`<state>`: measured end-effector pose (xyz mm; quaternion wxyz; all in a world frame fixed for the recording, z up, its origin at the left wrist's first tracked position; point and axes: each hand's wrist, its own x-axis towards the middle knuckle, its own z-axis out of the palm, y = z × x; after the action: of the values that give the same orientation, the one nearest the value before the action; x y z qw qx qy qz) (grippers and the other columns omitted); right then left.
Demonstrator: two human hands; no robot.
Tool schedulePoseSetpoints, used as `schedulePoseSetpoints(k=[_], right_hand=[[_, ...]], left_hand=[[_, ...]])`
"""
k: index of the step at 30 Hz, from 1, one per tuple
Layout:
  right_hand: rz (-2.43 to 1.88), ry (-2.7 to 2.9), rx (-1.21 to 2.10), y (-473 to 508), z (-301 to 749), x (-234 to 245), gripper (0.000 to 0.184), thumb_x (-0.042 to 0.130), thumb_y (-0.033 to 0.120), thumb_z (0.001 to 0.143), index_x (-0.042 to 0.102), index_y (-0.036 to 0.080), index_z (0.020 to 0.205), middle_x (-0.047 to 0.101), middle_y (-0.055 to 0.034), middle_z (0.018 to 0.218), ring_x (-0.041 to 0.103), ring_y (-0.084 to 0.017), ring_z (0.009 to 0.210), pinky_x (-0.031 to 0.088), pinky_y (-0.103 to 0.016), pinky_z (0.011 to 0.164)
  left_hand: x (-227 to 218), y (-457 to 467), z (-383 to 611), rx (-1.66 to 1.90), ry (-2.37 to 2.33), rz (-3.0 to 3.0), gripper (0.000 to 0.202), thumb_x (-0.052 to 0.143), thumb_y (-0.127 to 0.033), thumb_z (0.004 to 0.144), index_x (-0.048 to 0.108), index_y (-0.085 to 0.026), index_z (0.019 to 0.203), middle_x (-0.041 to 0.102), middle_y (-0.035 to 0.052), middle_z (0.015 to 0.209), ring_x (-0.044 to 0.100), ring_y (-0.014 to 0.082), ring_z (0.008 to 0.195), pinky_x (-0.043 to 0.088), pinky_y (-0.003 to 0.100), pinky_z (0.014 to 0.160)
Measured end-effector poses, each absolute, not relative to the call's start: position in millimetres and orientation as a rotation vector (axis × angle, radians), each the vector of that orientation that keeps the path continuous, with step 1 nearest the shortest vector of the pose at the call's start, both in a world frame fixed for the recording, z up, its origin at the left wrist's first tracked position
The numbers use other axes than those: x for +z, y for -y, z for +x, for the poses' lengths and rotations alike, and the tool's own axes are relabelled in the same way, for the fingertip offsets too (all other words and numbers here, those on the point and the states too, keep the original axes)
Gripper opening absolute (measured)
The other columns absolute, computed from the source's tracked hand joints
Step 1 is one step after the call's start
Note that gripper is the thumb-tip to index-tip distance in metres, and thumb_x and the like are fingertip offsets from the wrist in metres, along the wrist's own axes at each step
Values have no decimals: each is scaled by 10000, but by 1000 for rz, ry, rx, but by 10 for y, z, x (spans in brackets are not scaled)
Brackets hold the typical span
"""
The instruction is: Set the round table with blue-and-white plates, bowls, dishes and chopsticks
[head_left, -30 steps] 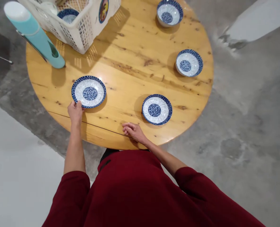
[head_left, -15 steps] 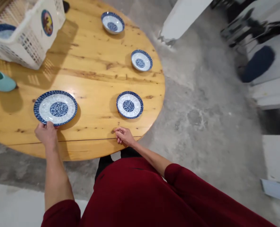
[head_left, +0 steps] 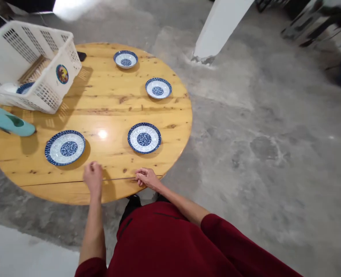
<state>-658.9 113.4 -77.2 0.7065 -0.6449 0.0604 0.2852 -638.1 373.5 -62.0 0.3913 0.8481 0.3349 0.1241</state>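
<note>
Left fingers (head_left: 88, 170) and right fingers (head_left: 141, 176) curl, seemingly empty, each short of a plate (head_left: 65, 147).

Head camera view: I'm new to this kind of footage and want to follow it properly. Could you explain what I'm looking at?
There is no machine here, just a person working with bare hands. The view comes from a camera worn on their head, looking forward and down, so their dark red clothing fills the bottom.

Ahead is a rounded wooden table. On it stand four blue-and-white dishes: a near left one, a near right one and two farther back. At the left are a white basket and a turquoise object.

The left hand is beside the near left dish, apart from it. The right hand is by the table's near edge. Nothing visible is held.
</note>
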Motion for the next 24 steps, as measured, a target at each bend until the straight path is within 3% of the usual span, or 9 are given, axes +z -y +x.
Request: schedulePoseSetpoints(k=[4,9,14,18,24], right_hand=[[-1487,-245,455,-192,-6741,-737,389,679,505,710,696,176,917,717,-22,714,662,-151,563,526,-258,540],[-1489,-753,201,1372,-7252,-970,513,711,608,595,705,156,838,726,-67,710,674,-178,567,531,-277,538],[-1384,-1141,34,2612,-8016,-1493,450,701,582,465,651,215,722,706,-52,630,695,-244,545,575,-367,547],[-1310,-1190,14,3019,-8268,-1699,419,736,560,486,665,238,745,727,-66,665,726,-285,596,608,-425,596],[-1322,-1021,4,3082,-7499,-1464,549,755,595,513,678,187,872,727,-60,706,721,-238,605,589,-345,573]], left_hand=[[-628,-2699,-6214,3,-710,1836,351,518,-480,850,636,-171,969,755,99,892,724,215,766,551,303,681],[-688,-2233,-6209,182,-780,1836,315,503,-425,839,654,-164,930,763,91,883,722,188,772,559,284,738],[-608,-1973,-6612,274,-840,1996,275,471,-440,855,631,-221,811,750,67,812,722,222,748,560,313,702],[-576,-1401,-6946,204,-745,2176,294,438,-457,886,640,-249,839,756,55,795,728,238,745,538,338,737],[-583,-358,-6733,-204,-237,2284,294,404,-390,942,653,-252,870,743,26,785,707,189,713,495,293,722]])
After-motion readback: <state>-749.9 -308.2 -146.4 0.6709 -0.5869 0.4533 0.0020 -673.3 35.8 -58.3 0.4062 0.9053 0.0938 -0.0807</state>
